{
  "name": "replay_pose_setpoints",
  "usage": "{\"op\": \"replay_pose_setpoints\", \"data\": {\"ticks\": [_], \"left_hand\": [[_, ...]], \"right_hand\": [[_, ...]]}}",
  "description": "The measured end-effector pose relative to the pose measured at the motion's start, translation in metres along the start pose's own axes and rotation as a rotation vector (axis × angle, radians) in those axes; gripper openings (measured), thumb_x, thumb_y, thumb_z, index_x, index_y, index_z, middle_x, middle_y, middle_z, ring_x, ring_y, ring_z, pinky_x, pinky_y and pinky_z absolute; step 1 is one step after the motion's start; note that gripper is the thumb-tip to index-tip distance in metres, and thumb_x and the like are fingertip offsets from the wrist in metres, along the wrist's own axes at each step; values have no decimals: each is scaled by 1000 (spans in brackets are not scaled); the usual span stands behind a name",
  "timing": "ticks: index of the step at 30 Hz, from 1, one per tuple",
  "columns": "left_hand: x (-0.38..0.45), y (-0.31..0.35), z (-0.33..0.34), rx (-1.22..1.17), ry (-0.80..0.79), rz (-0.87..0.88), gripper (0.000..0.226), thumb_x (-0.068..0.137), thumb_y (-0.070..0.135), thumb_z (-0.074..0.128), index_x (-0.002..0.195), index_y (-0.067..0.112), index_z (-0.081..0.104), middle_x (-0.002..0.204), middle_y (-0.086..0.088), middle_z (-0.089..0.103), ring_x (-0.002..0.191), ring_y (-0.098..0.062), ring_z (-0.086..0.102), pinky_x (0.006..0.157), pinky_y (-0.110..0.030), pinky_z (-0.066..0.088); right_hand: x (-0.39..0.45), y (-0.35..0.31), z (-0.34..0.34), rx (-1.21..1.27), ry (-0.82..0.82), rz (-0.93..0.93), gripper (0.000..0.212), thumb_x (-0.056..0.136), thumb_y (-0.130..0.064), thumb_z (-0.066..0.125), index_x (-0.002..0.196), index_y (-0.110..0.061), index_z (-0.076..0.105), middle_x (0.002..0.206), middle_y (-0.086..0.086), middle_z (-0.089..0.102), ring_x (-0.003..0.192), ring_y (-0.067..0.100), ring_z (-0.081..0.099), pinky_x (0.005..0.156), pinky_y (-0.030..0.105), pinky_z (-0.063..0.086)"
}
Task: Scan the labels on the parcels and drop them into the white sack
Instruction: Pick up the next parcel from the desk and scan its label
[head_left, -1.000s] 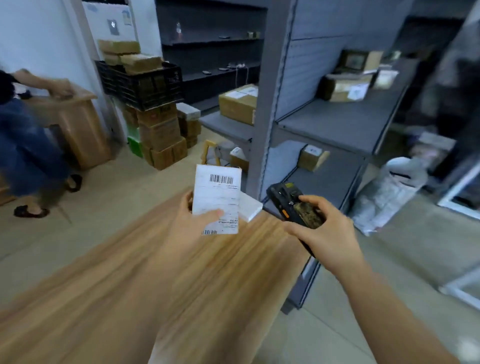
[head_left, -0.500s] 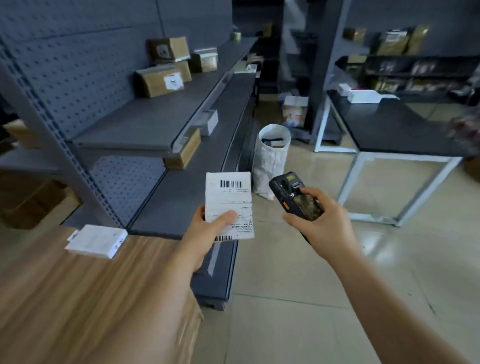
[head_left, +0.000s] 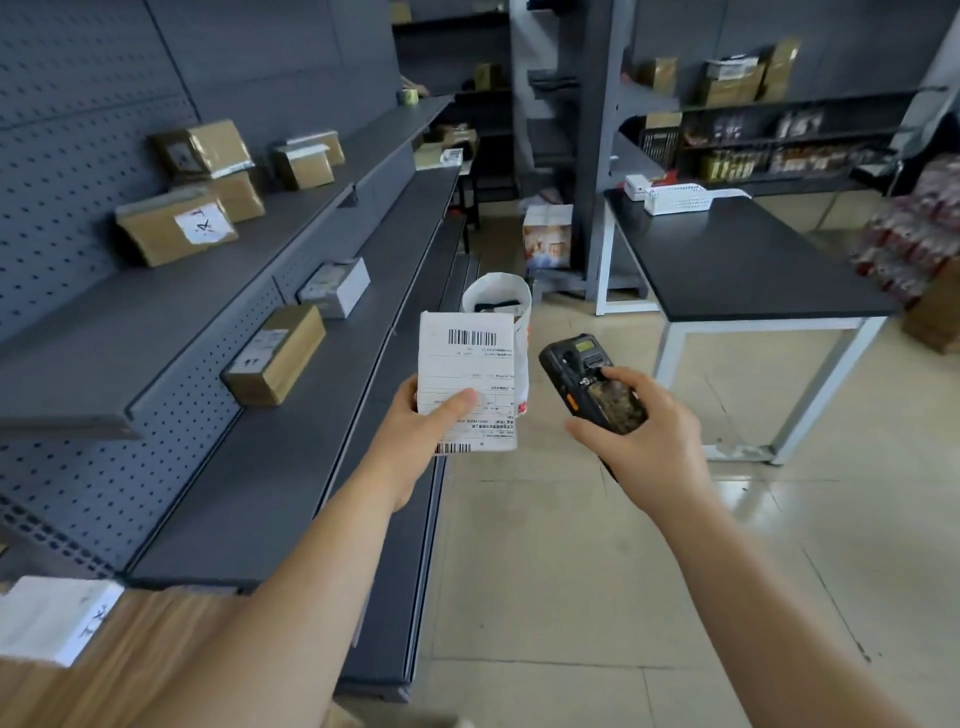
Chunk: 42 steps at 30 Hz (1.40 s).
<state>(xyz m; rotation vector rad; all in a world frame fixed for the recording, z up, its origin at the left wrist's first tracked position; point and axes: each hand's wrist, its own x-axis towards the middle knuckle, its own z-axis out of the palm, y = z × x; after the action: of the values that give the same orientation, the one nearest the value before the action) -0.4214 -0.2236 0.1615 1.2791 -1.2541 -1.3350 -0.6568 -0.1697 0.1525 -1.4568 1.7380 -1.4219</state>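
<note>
Clearly the parcel (head_left: 467, 382), a flat white packet with its label and barcode facing the camera, is up in the air in front of the person, above the floor between the grey shelving and the black desk (head_left: 727, 260). The left hand (head_left: 421, 431) pinches it at the lower left corner, thumb laid across the label face and the other fingers hidden behind. Just beside it, the right hand (head_left: 644, 431) is curled round a dark handheld scanner (head_left: 589, 382), thumb resting near its keys; the scanner's head points forward, past the parcel's right edge and not at the barcode. Whether the label has been read already cannot be told from this view. Directly behind the parcel stands the white sack (head_left: 496, 293), mouth open, on the floor at the end of the lower shelf (head_left: 291, 467).

To do the step well, the scanner head would need turning toward the top barcode, which the thumb leaves uncovered, with the label held flat and steady. The sack is well apart from the hand, so a drop from here would probably miss; the parcel should be carried over the open mouth before letting go.
</note>
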Motion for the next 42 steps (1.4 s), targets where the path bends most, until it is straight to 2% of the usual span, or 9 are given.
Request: {"op": "replay_pose_setpoints", "data": {"ticks": [6, 9, 15, 18, 22, 26, 32, 40, 42], "left_hand": [[123, -9, 5, -75, -24, -12, 51, 83, 35, 77, 127, 28, 52, 115, 9, 71, 106, -10, 67, 95, -33, 50], [197, -7, 6, -102, -40, -8, 39, 83, 33, 75, 116, 33, 55, 111, 11, 73, 100, -7, 69, 87, -29, 51], [325, 24, 4, -124, -69, 42, 55, 76, 38, 80, 123, 28, 54, 107, 11, 73, 88, -2, 71, 67, -19, 55], [374, 27, 0, -120, -94, 34, 66, 68, 48, 81, 125, 29, 55, 108, 11, 73, 94, -5, 71, 73, -25, 55], [429, 15, -7, -154, -75, -11, 39, 81, 33, 76, 116, 29, 59, 108, 8, 73, 91, -5, 71, 64, -19, 55], [478, 3, -21, -139, -16, -48, 63, 66, 47, 84, 119, 27, 59, 110, 7, 73, 96, -9, 71, 72, -23, 55], [573, -10, -30, -73, 46, -91, 34, 83, 28, 74, 113, 24, 60, 105, 5, 74, 99, -15, 70, 77, -28, 55], [732, -16, -16, 12, 111, -178, 38, 88, 21, 72, 123, 18, 57, 107, 3, 72, 85, -2, 70, 62, -14, 52], [768, -23, -12, 31, 106, -213, 42, 86, 25, 74, 123, 18, 58, 109, 1, 73, 88, -5, 71, 68, -18, 55]], "right_hand": [[102, 23, 37, -27, -17, 35, 58, 69, -37, 86, 121, -41, 61, 106, -19, 63, 95, 4, 63, 78, 25, 53], [165, 30, 60, -54, 0, 34, 59, 69, -37, 87, 121, -41, 61, 104, -18, 65, 93, 3, 63, 74, 23, 51], [277, 31, 98, -90, 25, 73, 59, 69, -38, 88, 120, -44, 60, 109, -13, 66, 94, 3, 63, 80, 25, 53], [318, 43, 118, -119, 12, 88, 60, 67, -45, 86, 119, -47, 58, 109, -14, 66, 95, 7, 64, 84, 36, 57], [369, 55, 146, -149, -14, 102, 59, 67, -46, 85, 120, -48, 57, 109, -15, 65, 93, 6, 64, 81, 36, 57], [423, 68, 180, -147, -75, 92, 55, 72, -37, 85, 120, -44, 59, 108, -18, 62, 91, -3, 59, 69, 18, 45], [519, 112, 233, -103, -120, 98, 56, 66, -37, 87, 115, -46, 61, 102, -17, 64, 85, 8, 65, 75, 37, 57], [674, 171, 278, -94, -166, 129, 56, 67, -33, 88, 116, -43, 62, 95, -25, 57, 93, 11, 61, 85, 38, 54], [707, 187, 288, -120, -190, 140, 58, 67, -35, 87, 119, -42, 61, 97, -26, 55, 96, 12, 60, 87, 38, 54]]}}
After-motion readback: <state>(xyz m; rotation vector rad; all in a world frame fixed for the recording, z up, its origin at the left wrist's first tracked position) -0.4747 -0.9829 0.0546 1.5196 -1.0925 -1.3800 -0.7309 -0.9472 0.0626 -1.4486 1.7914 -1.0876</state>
